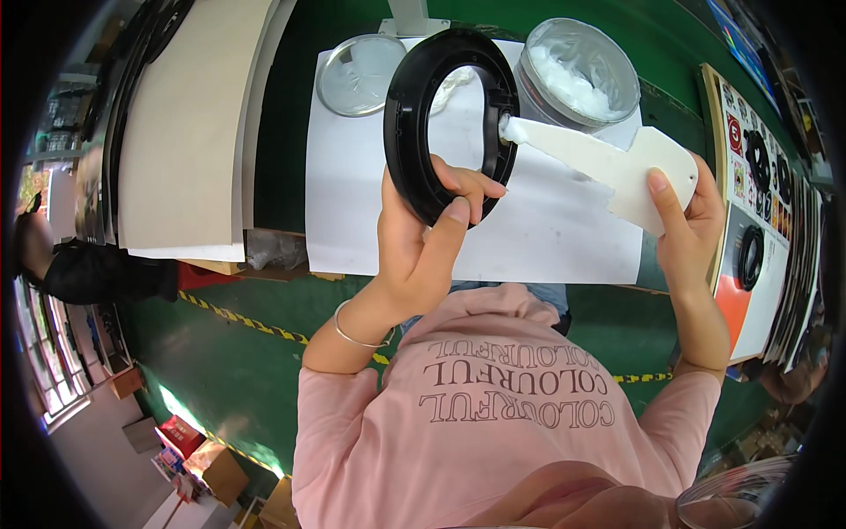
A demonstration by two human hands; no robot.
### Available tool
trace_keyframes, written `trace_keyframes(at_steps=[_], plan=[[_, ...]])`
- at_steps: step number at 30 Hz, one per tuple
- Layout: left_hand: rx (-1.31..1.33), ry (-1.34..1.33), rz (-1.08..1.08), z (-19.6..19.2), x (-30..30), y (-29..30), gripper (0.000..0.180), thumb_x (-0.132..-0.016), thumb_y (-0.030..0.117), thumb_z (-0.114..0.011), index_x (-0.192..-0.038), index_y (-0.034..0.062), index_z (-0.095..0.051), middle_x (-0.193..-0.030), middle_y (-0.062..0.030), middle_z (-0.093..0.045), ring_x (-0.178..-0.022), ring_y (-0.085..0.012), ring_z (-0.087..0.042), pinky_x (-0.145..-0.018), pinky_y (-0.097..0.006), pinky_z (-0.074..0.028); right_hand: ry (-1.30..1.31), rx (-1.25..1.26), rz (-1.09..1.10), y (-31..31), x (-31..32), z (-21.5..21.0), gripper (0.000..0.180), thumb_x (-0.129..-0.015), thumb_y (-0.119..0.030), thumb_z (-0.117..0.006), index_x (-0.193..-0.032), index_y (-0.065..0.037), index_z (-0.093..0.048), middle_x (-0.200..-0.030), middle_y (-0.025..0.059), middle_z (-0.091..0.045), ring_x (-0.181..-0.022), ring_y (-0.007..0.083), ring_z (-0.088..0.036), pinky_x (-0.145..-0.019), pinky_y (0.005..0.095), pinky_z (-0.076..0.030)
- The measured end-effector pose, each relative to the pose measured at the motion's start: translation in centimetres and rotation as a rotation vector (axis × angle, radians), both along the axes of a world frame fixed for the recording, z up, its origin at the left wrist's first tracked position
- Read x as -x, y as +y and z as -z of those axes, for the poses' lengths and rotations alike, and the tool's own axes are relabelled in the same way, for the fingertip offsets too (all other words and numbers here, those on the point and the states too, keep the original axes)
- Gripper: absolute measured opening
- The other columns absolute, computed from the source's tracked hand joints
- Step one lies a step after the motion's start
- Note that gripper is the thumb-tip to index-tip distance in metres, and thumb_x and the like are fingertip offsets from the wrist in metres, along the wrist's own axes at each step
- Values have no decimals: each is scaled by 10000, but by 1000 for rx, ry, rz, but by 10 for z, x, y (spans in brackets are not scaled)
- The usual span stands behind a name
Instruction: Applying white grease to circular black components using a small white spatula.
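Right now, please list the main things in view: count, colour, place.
Oval ring: one, black, in left grip
Spatula: one, white, in right grip
Tub of white substance: one, clear, upper right
Round lid: one, clear, left of tub
Sheet: one, white, centre
Crumpled item: one, white, behind ring
Panels: several, pale, left
Picture board: one, multicoloured, right
Tape: several strips, yellow-black, on green floor
Boxes: several, brown and red, lower left
Another person: one, dark-sleeved, left edge
Shirt: one, pink, lower centre
Grips: two, bare, centre and right

pink short-sleeved shirt — rows of outlined lettering — and a thin silver bangle.
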State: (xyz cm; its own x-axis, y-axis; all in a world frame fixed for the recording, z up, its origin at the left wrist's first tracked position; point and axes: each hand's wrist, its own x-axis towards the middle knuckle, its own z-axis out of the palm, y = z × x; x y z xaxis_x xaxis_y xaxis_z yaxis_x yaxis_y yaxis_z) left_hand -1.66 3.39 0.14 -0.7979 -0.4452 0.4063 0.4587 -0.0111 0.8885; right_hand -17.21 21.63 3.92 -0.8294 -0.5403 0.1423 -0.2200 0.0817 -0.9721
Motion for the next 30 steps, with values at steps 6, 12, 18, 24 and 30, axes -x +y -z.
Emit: trace_keyframes(at_steps=[6, 12, 18, 24, 30], plan=[[62, 5, -6, 2, 1, -1, 186, -779, -57, -364, -951, -4, -317, -724, -110, -457, -723, -181, -501, -736, -351, -423, -20, -2, -6, 2, 1, -1, 301, -793, -110, -585, -1026, 53, -487, -887, 75, -575, -774, 87, -546, -679, 194, -431], [33, -26, -11, 2, 1, 1, 177, -781, -52, -358, -947, -3, -320, -719, -108, -460, -733, -189, -512, -744, -353, -422, -291, -34, -37, -3, 9, 4, 337, -787, -92, -557, -1075, 52, -456, -935, 93, -579, -819, 111, -568, -713, 223, -453], [-299, -60, 33, 3, -1, -7, 186, -785, -2, -328, -966, 42, -338, -717, -110, -459, -801, -256, -536, -782, -376, -405, -534, 164, -11, -2, 21, 17, 352, -798, -107, -541, -1097, 47, -440, -969, 98, -562, -834, 125, -567, -726, 235, -459], [-703, -86, 135, -1, -1, -15, 194, -777, 56, -317, -960, 71, -382, -699, -87, -432, -835, -294, -532, -774, -392, -418, 371, -11, 3, 28, 8, 29, 256, -810, -48, -521, -1041, 39, -453, -977, 115, -551, -872, 194, -562, -775, 304, -453], [-864, -74, 210, -2, -1, -18, 181, -788, 82, -323, -951, 68, -401, -697, -78, -420, -844, -294, -531, -760, -393, -431, 1083, -89, -484, 14, 11, -4, 266, -694, 54, -537, -933, -13, -440, -889, 209, -590, -775, 371, -600, -624, 381, -507]])
